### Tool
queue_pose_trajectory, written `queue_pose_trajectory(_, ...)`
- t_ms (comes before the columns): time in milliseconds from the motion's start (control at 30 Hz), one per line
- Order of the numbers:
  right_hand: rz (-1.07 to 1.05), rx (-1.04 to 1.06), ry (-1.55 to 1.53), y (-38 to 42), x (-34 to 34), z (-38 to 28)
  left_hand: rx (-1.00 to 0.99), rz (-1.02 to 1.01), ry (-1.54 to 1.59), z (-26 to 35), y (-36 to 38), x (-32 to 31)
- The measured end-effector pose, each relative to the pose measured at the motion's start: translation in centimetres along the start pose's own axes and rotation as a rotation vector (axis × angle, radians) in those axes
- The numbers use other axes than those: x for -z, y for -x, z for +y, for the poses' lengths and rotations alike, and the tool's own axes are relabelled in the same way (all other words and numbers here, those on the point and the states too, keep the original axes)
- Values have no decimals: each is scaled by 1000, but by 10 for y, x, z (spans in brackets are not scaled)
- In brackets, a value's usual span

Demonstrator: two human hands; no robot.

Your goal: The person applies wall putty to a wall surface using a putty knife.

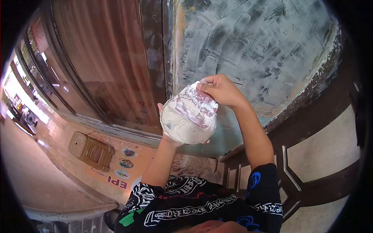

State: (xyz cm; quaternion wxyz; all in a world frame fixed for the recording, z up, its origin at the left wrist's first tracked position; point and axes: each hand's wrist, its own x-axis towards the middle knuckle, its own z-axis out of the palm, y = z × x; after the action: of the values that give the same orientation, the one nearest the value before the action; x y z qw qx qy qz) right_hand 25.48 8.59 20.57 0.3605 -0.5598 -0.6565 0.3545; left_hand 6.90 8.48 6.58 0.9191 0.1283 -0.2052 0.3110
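Note:
My left hand (pixel 171 140) is wrapped under and around a round, shallow container of white paste (pixel 184 129), holding it up before my chest. Pinched between the thumb and fingers of my right hand (pixel 220 91) is the upper edge of a flat pinkish spreader (pixel 190 108), thickly smeared with the same white. The spreader's lower edge meets the paste. Most of my left palm is hidden behind the container. Just beyond my hands stands a dark panel (pixel 248 50) covered in whitish streaks and patches.
Left of the panel is a dark-framed glass door (pixel 105 66) with brownish curtains behind it. A brown plastic stool (pixel 91 150) lies on its side by a printed orange mat (pixel 130 167). A dark-trimmed, pale-panelled surface (pixel 326 155) is at the right, and a curved counter (pixel 66 211) lies lower left.

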Motion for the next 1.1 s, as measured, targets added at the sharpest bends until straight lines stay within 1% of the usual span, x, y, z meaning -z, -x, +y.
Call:
queue_pose_trajectory(33, -21, 31, 1, 0, -3, 2, -15, -50, 128, -5, -2, -14)
queue_pose_trajectory(67, -41, 61, 3, 0, -4, 2, -15, -50, 128, -5, -2, -12)
queue_pose_trajectory(100, -24, 56, 208, 2, -2, -2, -42, 33, 68, -3, -1, -8)
queue_pose_trajectory(133, -25, 56, 209, 3, -1, -2, -69, 116, 8, -2, 0, -5)
queue_pose_trajectory(167, 3, 47, 132, 4, 1, -1, -40, 95, -89, 0, 2, -3)
queue_pose_trajectory(200, 30, 38, 55, 4, 3, -1, -42, 94, -89, 0, 2, -2)
queue_pose_trajectory(267, 0, 46, 23, 3, 4, 6, -7, 25, -102, 2, 0, 0)
queue_pose_trajectory(300, -29, 51, -11, 3, 5, 9, -7, 22, -102, 1, -1, 0)
queue_pose_trajectory(333, -26, 52, -9, 4, 5, 7, 13, -36, -97, 1, -2, -1)
queue_pose_trajectory(400, -18, 34, 106, 6, 4, 3, 52, -157, -92, 0, -5, -5)
queue_pose_trajectory(433, -21, 9, 0, 6, 5, 4, -30, 120, -58, -3, -2, -12)
queue_pose_trajectory(467, -18, 15, 5, 6, 8, 2, -31, 112, -61, -3, -2, -13)
queue_pose_trajectory(533, 24, 28, -83, 9, 12, -5, -11, 24, -79, -3, -4, -15)
queue_pose_trajectory(600, 28, 29, -74, 11, 15, -15, -23, 33, -93, -3, -9, -13)
queue_pose_trajectory(667, 56, 56, -106, 14, 17, -25, -51, -68, -165, -3, -14, -17)
queue_pose_trajectory(700, 84, 89, -86, 17, 18, -32, -106, 76, -70, -6, -13, -22)
queue_pose_trajectory(733, 85, 95, -82, 18, 19, -39, -107, 70, -73, -5, -15, -23)
queue_pose_trajectory(800, 158, 198, 0, 20, 21, -52, -112, 71, -55, -2, -18, -24)
queue_pose_trajectory(867, 187, 236, -22, 17, 24, -63, -135, 65, -50, 1, -24, -24)
queue_pose_trajectory(933, 280, 379, 183, 11, 35, -83, -111, -2, -105, 8, -31, -20)
queue_pose_trajectory(967, 413, 466, 462, 3, 48, -108, -122, 45, -88, 10, -35, -21)
queue_pose_trajectory(1000, 417, 471, 465, -4, 56, -125, -120, 39, -91, 14, -38, -16)
queue_pose_trajectory(1067, 596, 622, 782, -17, 67, -148, -59, -121, -112, 23, -48, -3)
queue_pose_trajectory(1100, 605, 630, 786, -28, 72, -156, -90, -93, -85, 22, -50, -3)
